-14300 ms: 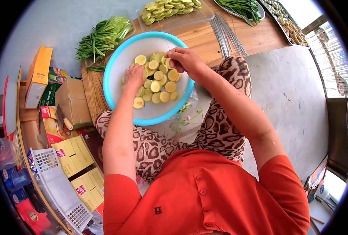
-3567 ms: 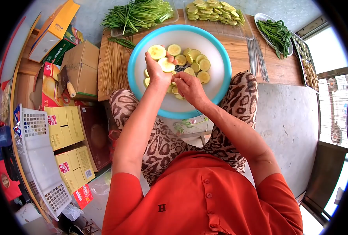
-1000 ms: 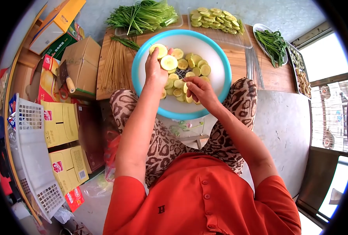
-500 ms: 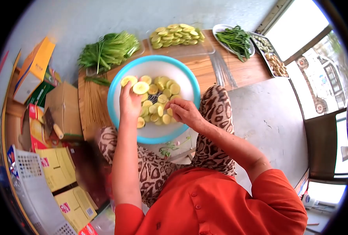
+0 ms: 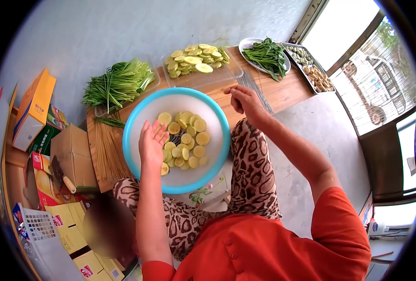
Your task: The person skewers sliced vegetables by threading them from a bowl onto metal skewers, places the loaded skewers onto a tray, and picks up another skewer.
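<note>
My left hand (image 5: 152, 140) is over the left part of a blue-rimmed white basin (image 5: 129, 136), palm up, fingers apart and empty. Round yellow-green slices (image 5: 202, 138) lie inside the basin, around a small dark patterned patch. Beyond the basin's right rim is my right hand (image 5: 246, 102), its fingers curled and the index finger reaching left; whether anything small is in them cannot be made out. Thin metal skewers (image 5: 259, 91) lie just behind it. More slices (image 5: 189, 61) are heaped in a clear tray (image 5: 234, 70) behind the basin.
Green stalks (image 5: 119, 84) fill a tray at the back left, with wooden sticks (image 5: 106, 152) in front. Leafy greens (image 5: 266, 56) on a plate and a metal tray (image 5: 329, 92) of small pieces are at the back right. A knife (image 5: 68, 183) and cartons (image 5: 74, 157) stand left.
The slices at my left hand are gone from it, and its fingers have opened. My right hand has moved up and right, out of the basin. The camera view has shifted.
</note>
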Tool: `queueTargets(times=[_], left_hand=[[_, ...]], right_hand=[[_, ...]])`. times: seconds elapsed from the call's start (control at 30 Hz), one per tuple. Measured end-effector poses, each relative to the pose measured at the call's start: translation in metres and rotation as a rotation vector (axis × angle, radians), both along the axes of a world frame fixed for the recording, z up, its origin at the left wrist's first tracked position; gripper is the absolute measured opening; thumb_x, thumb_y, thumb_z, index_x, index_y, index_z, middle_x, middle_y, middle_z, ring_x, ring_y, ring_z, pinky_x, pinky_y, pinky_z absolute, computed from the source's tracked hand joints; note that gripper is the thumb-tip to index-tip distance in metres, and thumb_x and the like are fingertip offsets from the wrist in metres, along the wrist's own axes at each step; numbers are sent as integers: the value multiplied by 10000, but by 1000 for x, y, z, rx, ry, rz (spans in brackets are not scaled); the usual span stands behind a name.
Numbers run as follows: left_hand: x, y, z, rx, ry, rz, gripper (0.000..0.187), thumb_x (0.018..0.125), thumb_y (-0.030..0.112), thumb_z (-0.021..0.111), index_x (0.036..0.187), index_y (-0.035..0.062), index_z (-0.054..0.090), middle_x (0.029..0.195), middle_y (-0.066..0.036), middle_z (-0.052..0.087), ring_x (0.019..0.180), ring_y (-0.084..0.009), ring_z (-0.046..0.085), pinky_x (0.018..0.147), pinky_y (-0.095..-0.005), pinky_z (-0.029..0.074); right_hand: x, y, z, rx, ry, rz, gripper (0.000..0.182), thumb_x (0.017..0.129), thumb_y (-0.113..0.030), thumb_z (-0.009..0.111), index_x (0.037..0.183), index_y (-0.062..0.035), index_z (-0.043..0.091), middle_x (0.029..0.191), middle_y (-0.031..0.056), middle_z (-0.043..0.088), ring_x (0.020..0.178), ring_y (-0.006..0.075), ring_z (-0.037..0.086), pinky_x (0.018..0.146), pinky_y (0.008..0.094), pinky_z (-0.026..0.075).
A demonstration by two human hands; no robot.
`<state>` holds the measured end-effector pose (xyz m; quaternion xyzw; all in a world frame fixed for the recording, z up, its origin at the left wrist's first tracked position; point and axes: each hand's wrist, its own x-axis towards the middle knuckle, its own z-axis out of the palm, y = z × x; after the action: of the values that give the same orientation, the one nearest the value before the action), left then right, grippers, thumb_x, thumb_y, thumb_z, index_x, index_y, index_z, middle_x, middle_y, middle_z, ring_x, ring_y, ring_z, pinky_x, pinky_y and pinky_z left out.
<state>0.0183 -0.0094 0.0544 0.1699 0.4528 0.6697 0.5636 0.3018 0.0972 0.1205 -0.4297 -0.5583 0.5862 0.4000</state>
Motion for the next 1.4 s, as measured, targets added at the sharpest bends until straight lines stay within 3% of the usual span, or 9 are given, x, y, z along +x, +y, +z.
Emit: queueTargets(times=[0.37,0.5,0.67,0.73,0.87,1.03,1.13,1.23,1.4], left_hand=[[16,12,11,-33,108,-58,473,952,209,466,1374,24,359,1271,-167,487,988,-226,597,830,-337,492],[19,16,14,3,135,-116,458,966,237,435,1365,25,364,1251,-152,508,1017,-233,589,861,-350,479],[24,19,14,-11,132,-136,429,966,227,429,1346,32,394,1225,-143,522,989,-222,598,849,-337,483],[24,17,15,-24,154,-163,425,966,235,432,1335,27,403,1204,-138,531,970,-217,601,830,-329,490],[26,16,16,-20,105,-127,384,971,206,438,1311,28,438,1168,-135,562,901,-205,626,780,-317,513],[26,14,11,3,83,-137,398,963,221,447,1303,13,434,1149,-137,558,900,-214,617,772,-314,510],[28,11,8,22,92,-165,400,966,234,448,1292,0,441,1143,-137,556,917,-220,599,788,-319,504],[31,10,9,13,94,-187,386,966,243,457,1270,5,465,1124,-125,568,915,-208,597,789,-316,501],[31,13,-6,-45,183,-180,362,960,250,470,1235,16,493,1077,-109,588,886,-195,603,775,-305,487]], right_hand=[[13,160,-41,-53,0,-269,199,893,-98,459,924,54,583,552,61,495,398,118,388,367,256,273],[-2,206,-52,-93,-30,-355,158,861,-67,491,879,47,599,560,87,520,391,137,418,347,268,280],[-4,251,-79,-247,-72,-355,148,918,-127,497,912,-5,580,583,54,516,389,117,415,335,262,280],[-1,254,-84,-245,-222,-356,130,861,-95,534,883,5,613,612,99,587,397,140,462,338,265,298],[29,235,-88,-83,-433,-240,185,847,-160,568,964,-37,641,659,73,638,419,125,506,387,275,381],[82,188,-78,114,-640,-281,199,816,-221,596,823,-38,674,602,66,637,449,119,554,434,274,449],[140,177,-118,158,-920,-307,243,806,-265,557,845,-59,681,699,120,670,647,262,649,624,399,511],[171,152,-157,136,-1168,-280,258,779,-241,524,869,-61,685,855,222,658,823,376,635,736,470,496],[157,109,-159,11,-1399,-185,258,730,-243,602,870,-50,700,892,194,674,861,330,657,734,412,522]])
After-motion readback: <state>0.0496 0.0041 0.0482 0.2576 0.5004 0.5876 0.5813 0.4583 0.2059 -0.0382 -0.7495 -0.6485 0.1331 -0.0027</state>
